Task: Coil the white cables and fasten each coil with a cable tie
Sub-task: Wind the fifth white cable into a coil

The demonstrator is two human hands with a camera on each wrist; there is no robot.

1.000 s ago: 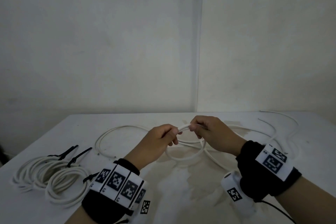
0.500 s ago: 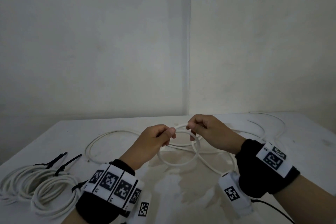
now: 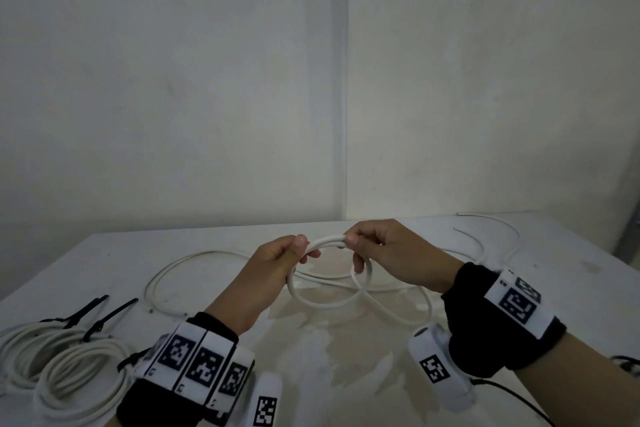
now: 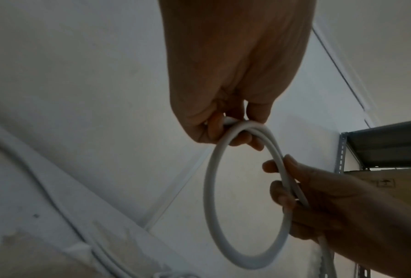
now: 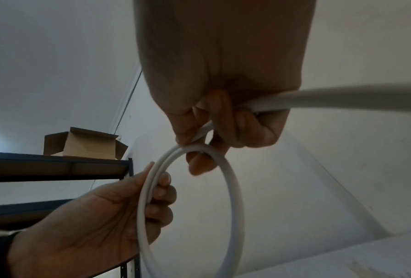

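While both hands hover above the bench point(image 3: 346, 374), the left hand point(image 3: 277, 263) and right hand point(image 3: 391, 253) each keep a pinching grip on the cable point(image 3: 325, 241) — a small loop hanging between them, its slack trailing across the bench. Two tied coils point(image 3: 59, 367) lie far left.

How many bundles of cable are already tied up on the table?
2, side by side at the table's near left corner: the left coil and the right coil, each with a black tie; the frame edge crops them.
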